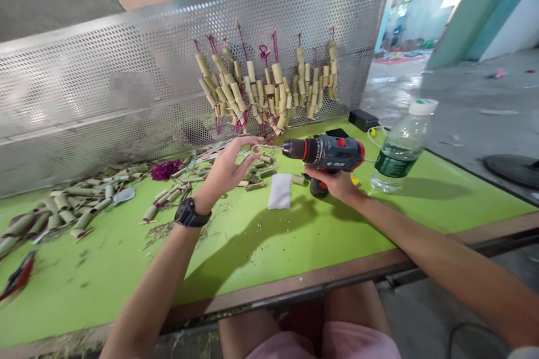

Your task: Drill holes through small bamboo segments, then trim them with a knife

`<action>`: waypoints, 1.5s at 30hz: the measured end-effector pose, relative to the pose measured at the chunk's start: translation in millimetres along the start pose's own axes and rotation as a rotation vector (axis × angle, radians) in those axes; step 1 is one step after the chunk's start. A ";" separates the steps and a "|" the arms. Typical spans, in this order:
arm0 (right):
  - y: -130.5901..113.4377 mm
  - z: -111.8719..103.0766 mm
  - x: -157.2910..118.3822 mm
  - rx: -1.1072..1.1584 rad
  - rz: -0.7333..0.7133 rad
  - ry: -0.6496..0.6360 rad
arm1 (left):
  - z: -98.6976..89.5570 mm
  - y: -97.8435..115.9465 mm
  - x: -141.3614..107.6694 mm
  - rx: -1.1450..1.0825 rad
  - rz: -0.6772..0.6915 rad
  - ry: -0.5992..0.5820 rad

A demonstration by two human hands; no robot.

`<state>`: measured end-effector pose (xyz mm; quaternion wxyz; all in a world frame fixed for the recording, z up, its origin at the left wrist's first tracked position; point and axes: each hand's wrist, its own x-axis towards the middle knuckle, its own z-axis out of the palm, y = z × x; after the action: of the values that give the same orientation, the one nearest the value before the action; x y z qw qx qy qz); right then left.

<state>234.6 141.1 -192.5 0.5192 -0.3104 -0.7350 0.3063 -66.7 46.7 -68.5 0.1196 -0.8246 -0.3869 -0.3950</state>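
My left hand (231,167), with a black watch on its wrist, is closed on a short bamboo piece (256,148), whose round end shows between thumb and fingers. In my right hand (337,180) is a cordless drill (332,152), gripped by its handle and pointing left. Its thin drill bit (272,146) reaches to the bamboo piece; whether the tip is inside it I cannot tell. Below, a white folded paper (279,191) lies on the green tabletop (269,258), and a short bamboo tube (299,180) lies beside it.
Bamboo strings (269,90) hang on a perforated metal panel (160,50). Cut bamboo pieces (63,202) and purple cord (165,169) lie to the left, with red-handled pliers (19,275) at the left edge. A water bottle (398,151) stands right of the drill, near a black box (362,120).
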 end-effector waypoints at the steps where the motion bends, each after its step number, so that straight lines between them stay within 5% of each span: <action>1: -0.6 0.5 -0.4 0.009 0.014 0.004 | 0.4 0.3 0.0 0.015 0.007 0.000; 17: -59.5 21.4 -1.3 0.096 0.010 0.093 | -3.9 -7.2 -2.0 0.233 0.076 -0.043; 29: -61.4 8.8 6.8 0.106 0.093 0.035 | -9.8 -2.6 0.1 0.406 0.118 -0.169; 37: -62.2 5.3 8.3 0.165 0.123 -0.065 | -5.8 11.6 3.0 0.316 0.079 -0.237; 45: -57.2 7.3 10.5 0.199 0.151 -0.093 | 3.3 16.5 2.7 0.333 -0.067 -0.357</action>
<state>217.0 112.8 -144.2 0.4881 -0.2973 -0.6989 0.4300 -51.7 38.8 -66.9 0.1704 -0.8369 -0.4889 -0.1775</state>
